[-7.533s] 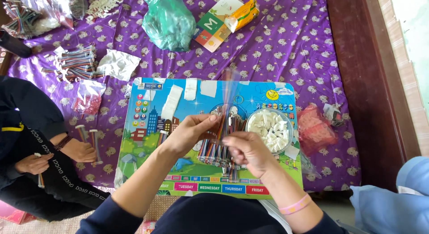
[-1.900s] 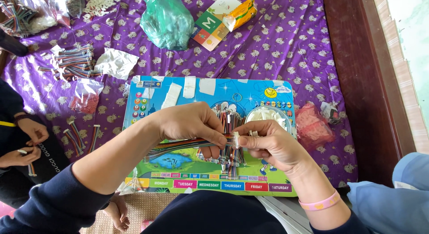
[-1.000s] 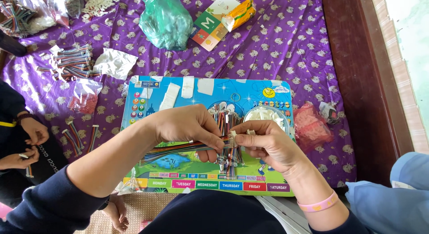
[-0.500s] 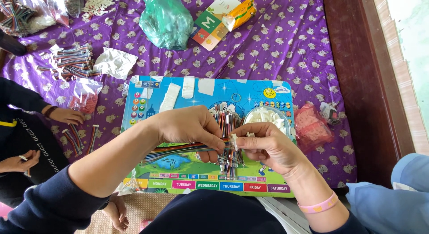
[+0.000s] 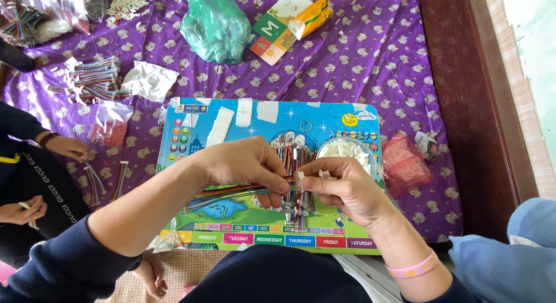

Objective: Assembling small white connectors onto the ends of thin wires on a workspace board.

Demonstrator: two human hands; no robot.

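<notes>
- At the centre of the frame, a flat ribbon of multicoloured wires (image 5: 231,193) is pinched closed in the left hand (image 5: 246,164), over a colourful picture board (image 5: 191,158).
- A small white plastic connector (image 5: 300,181) is gripped between the fingertips of the right hand (image 5: 344,187), touching the ribbon's end.
- Judged best: the wires are kept flat and aligned with the connector.
- A bowl of white connectors (image 5: 346,149) sits just behind.

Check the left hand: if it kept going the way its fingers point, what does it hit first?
The left hand points right, pinching a bundle of coloured wires. Going straight on, it would first meet the right hand, whose fingertips are already at the wire ends. Depth between them is unclear.
</notes>
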